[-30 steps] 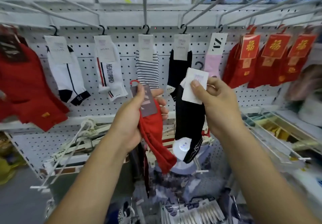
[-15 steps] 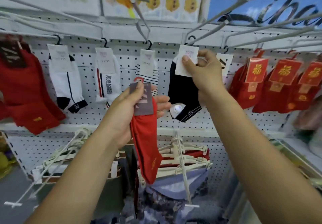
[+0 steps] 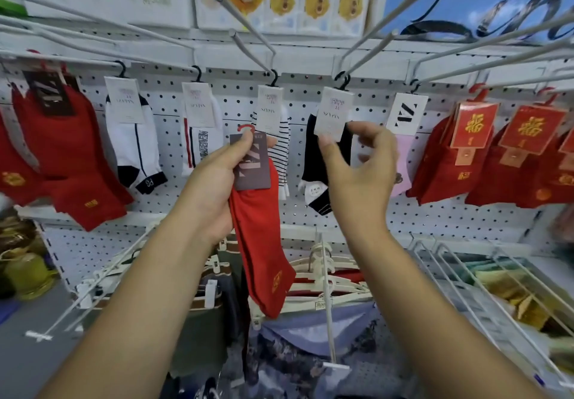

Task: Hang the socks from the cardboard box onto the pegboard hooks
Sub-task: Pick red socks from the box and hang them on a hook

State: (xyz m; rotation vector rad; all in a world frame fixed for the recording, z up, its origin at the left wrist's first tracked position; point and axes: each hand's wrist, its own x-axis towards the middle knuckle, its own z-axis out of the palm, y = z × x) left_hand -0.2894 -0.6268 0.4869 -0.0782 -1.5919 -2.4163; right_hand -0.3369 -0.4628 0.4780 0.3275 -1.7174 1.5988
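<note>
My left hand (image 3: 211, 187) grips a red sock (image 3: 261, 243) by its grey card label, thumb on the card next to its red hanger loop. The sock hangs down in front of the white pegboard (image 3: 236, 75). A black sock (image 3: 313, 162) with a white label (image 3: 334, 113) hangs from a black loop on a hook (image 3: 341, 78). My right hand (image 3: 363, 181) is just below that label, the thumb tip touching its lower edge and the fingers loosely curled and apart from the thumb. The cardboard box is out of view.
White socks (image 3: 136, 150), a striped sock (image 3: 281, 150) and a pink sock (image 3: 400, 162) hang in the same row, with red socks at the left (image 3: 62, 150) and right (image 3: 450, 165). Long hook arms (image 3: 248, 38) jut toward me overhead. Hangers (image 3: 326, 277) and a wire basket (image 3: 484, 274) sit below.
My right hand lifted the black sock up to the hook, where it now hangs. That hand then slid down to the label's lower edge and loosened. The left hand keeps holding the red sock.
</note>
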